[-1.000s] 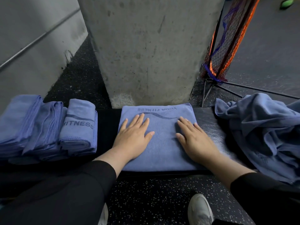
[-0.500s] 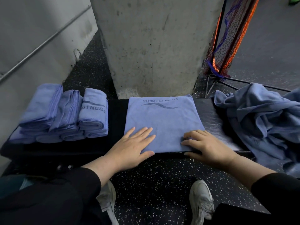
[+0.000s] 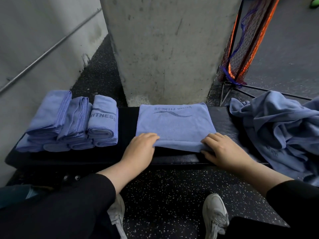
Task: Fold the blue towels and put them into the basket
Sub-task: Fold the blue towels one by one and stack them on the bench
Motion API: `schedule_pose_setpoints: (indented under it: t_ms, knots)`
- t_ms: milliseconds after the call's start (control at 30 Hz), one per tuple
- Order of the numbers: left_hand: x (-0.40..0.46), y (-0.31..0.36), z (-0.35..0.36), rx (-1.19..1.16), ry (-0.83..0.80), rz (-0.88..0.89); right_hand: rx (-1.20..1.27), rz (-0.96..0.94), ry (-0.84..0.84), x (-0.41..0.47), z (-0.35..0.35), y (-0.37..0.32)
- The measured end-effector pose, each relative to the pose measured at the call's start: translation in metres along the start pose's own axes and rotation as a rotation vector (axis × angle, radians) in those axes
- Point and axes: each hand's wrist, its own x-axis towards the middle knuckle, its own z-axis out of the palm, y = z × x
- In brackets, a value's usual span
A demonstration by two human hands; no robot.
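Head camera: my left hand (image 3: pixel 140 149) and right hand (image 3: pixel 222 150) pinch the near corners of a half-folded blue towel (image 3: pixel 174 126) on a black bench (image 3: pixel 222 121), fingers curled over the lifted hem, thumbs hidden beneath. Its far edge reads "YOGA FITNESS", upside down to me, above a wave logo. At left sit stacked folded towels (image 3: pixel 69 123), one showing "ITNESS"; at right, a heap of unfolded blue towels (image 3: pixel 279 130). A concrete pillar (image 3: pixel 169 49) stands behind.
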Motion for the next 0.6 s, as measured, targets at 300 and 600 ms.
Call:
schedule_pose_setpoints:
  t_ms: [300,600]
  knots:
    - [-0.008,-0.017,-0.059,-0.11,-0.18,-0.154,0.252,0.146,-0.048,-0.007,-0.041,0.006]
    - [0.002,-0.023,-0.085,-0.237,-0.315,-0.248,0.495,0.363,-0.223,0.011,-0.085,0.008]
